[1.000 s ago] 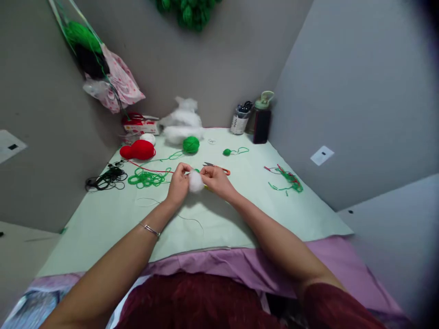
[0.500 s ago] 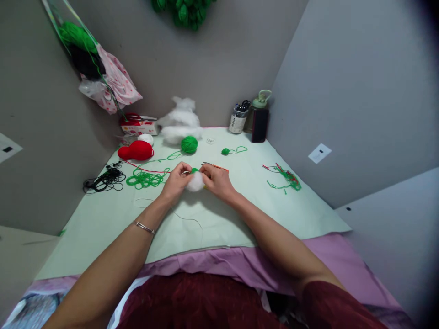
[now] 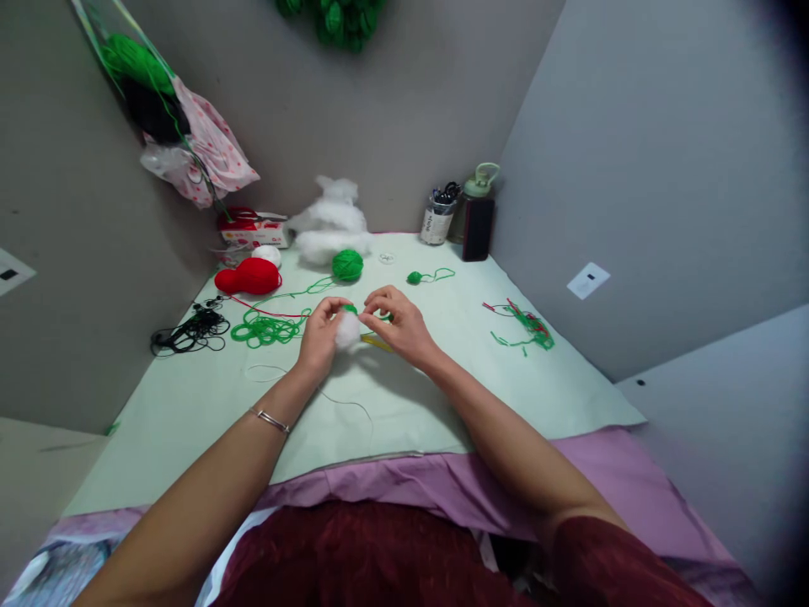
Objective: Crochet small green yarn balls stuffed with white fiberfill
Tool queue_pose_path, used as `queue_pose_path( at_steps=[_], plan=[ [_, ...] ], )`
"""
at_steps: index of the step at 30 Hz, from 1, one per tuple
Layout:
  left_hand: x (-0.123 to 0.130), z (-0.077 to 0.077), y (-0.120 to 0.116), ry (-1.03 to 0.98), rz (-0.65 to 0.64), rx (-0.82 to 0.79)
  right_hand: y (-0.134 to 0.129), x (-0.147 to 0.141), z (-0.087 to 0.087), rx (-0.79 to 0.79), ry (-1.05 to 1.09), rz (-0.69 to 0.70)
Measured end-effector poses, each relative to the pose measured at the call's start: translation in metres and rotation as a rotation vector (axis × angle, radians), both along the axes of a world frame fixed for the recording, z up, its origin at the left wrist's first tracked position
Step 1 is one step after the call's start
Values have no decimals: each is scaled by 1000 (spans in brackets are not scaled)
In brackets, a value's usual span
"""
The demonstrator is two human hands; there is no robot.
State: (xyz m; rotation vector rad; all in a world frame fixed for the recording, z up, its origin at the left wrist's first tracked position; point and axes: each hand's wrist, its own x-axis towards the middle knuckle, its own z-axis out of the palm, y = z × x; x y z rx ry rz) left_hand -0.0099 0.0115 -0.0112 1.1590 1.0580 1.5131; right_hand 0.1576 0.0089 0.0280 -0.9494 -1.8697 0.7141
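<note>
My left hand is closed round a small green crochet piece, with a tuft of white stuffing bulging out below it. Beside it, my right hand has thumb and forefinger pinched close to the piece's right side; what is between the fingertips is too small to make out. A yellow strip-like thing shows partly under my right hand. Just left of my left hand lie loose loops of green yarn, and behind both hands stands a green yarn ball.
White stuffing is heaped at the back. A red stuffed shape and tangled black cord lie left. Yarn scraps lie right. A pen cup, a bottle and a phone stand in the back corner.
The green piece and its stuffing have shifted slightly left with my left hand. My right hand has drawn apart from the stuffing and raised its fingers; the orange pencil-like tool behind it is now hidden.
</note>
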Motion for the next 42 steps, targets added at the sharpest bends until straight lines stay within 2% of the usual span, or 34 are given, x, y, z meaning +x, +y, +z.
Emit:
queue_pose_path(
  at_steps=[2, 4, 6, 7, 10, 12, 16, 22, 31, 33, 36, 42],
  plan=[
    [1, 1, -1, 8, -4, 12, 0, 1, 5, -93, 192, 113],
    [2, 1, -3, 22, -5, 21, 0, 0, 7, -277, 361, 257],
    [4, 1, -5, 34, 4, 27, 1, 0, 6, -400, 426, 279],
    [4, 1, -6, 38, 13, 29, 2, 0, 5, -389, 396, 224],
    [5, 1, -8, 39, 38, 34, 6, 1, -4, -191, 161, 19],
    [6, 1, -9, 36, 46, 31, 8, 0, -9, -109, 18, 4],
    [6, 1, -9, 28, 56, 22, 7, -2, -12, -88, -111, 66],
    [6, -1, -4, 8, 47, 12, 5, -2, -9, -70, -181, 59],
    [8, 6, -11, 0, -109, -39, 5, -1, -11, -126, -149, -157],
    [8, 7, -11, 3, -125, -41, 5, 1, -10, -129, -152, -147],
    [5, 6, -9, 11, -121, -46, 5, 2, -8, -115, -165, -60],
    [2, -4, -2, 31, -6, -49, -4, -2, -4, -78, -230, 89]
  ],
)
